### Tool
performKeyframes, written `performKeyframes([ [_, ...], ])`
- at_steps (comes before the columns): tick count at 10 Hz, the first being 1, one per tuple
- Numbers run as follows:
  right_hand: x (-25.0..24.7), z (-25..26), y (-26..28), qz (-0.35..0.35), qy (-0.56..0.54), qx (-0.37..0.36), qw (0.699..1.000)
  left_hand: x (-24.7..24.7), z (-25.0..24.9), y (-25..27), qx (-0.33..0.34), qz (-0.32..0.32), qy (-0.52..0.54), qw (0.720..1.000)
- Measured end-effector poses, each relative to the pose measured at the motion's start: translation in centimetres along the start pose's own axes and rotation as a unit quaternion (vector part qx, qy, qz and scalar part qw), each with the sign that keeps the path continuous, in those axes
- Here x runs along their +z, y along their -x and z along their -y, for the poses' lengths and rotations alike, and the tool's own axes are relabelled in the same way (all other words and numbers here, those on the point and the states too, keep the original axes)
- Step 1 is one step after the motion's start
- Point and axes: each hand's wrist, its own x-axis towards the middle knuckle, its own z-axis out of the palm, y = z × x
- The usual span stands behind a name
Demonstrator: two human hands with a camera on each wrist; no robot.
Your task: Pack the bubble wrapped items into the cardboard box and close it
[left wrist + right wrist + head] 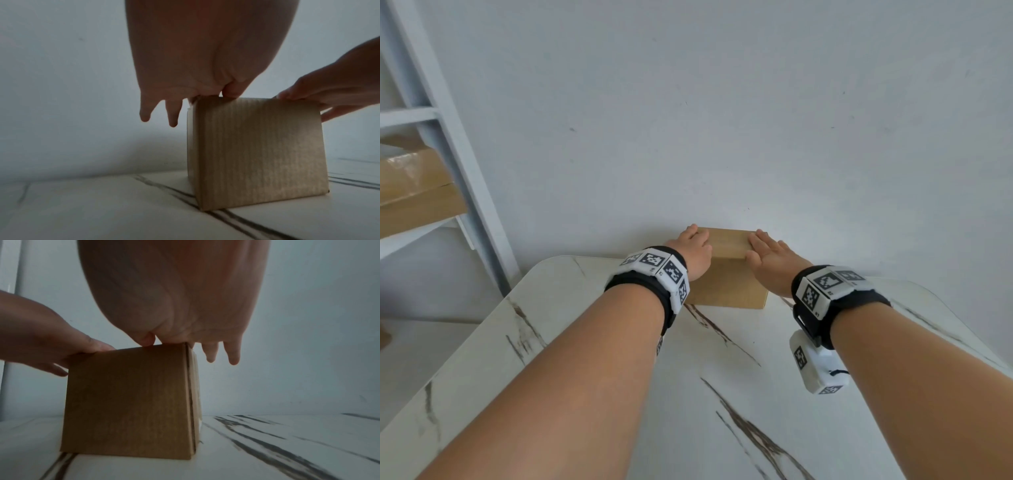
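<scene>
A small brown cardboard box [727, 270] stands with its top flaps down at the far edge of the marble table [619, 394], against the wall. My left hand [693, 248] lies flat on the left part of its top, fingers straight, and two fingers hang past the box's left edge in the left wrist view [158, 113]. My right hand [770, 255] presses flat on the right part of the top, two fingers [223, 353] overhanging the right side of the box [131, 402]. No bubble-wrapped items show in any view.
A white wall [722, 120] rises directly behind the box. A grey metal shelf frame [448, 137] holding brown cardboard cartons [410, 192] stands at the left, beyond the table's rounded corner.
</scene>
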Motion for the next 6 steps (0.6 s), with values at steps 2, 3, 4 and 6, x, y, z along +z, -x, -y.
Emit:
performKeyframes([
  [2,-1.0,1.0,0.7,0.013,0.059,0.016,0.998,-0.2,-1.0,1.6,0.006,-0.011,-0.099,0.995],
  [3,-1.4,2.2,1.1,0.016,0.062,0.009,0.998,-0.3,-0.7,2.1,-0.006,-0.02,-0.099,0.995],
  [4,-2.0,3.2,2.1,0.003,0.069,-0.003,0.998,-1.4,-1.9,3.2,0.01,-0.02,-0.124,0.992],
  [6,-6.2,5.6,4.9,-0.031,0.079,-0.009,0.996,-4.0,-2.7,5.3,0.019,-0.067,-0.137,0.988],
])
